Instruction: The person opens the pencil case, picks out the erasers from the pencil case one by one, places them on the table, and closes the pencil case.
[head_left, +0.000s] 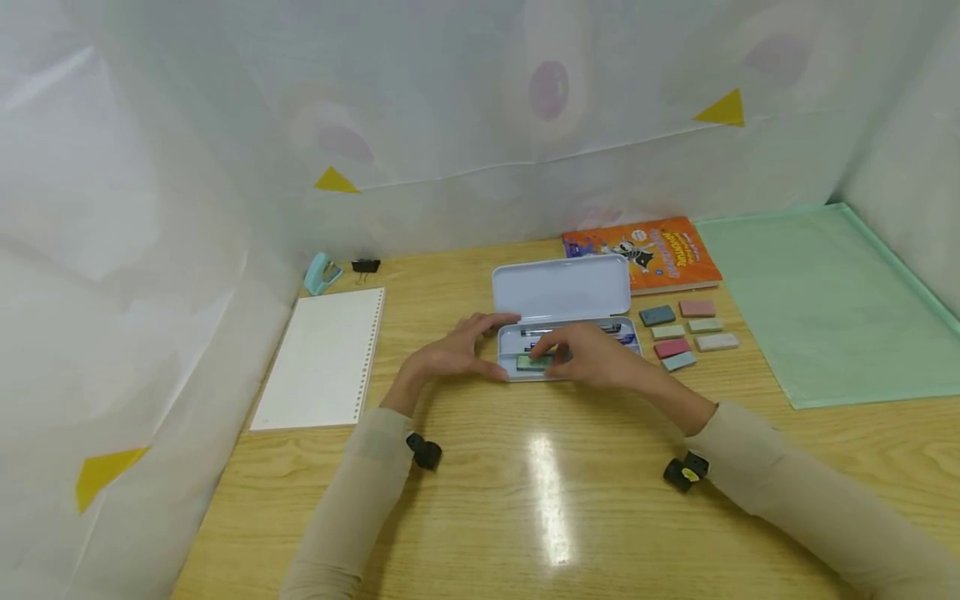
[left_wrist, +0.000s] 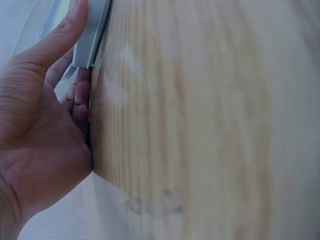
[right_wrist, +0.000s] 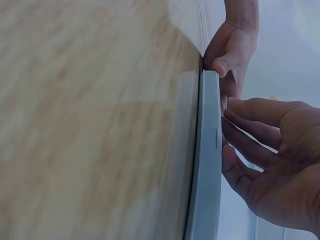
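An open light-blue pencil case (head_left: 561,289) lies on the table with its lid tipped back. My left hand (head_left: 452,348) grips its left end, thumb at the front corner and fingers around the back; the left wrist view shows the thumb (left_wrist: 59,42) over the rim. Inside, a green eraser (head_left: 522,363) lies in the front compartment. My right hand (head_left: 596,357) reaches in from the right and pinches that eraser with curved fingers. Pens (head_left: 534,332) lie in the back compartment, partly covered by the right hand. In the right wrist view the case's front wall (right_wrist: 207,150) hides the fingertips.
Several coloured erasers (head_left: 672,347) lie right of the case. Behind them is an orange book (head_left: 678,250), with a green translucent mat (head_left: 840,308) farther right. A white notebook (head_left: 318,358), a teal stapler (head_left: 318,275) and a black binder clip (head_left: 366,266) sit on the left.
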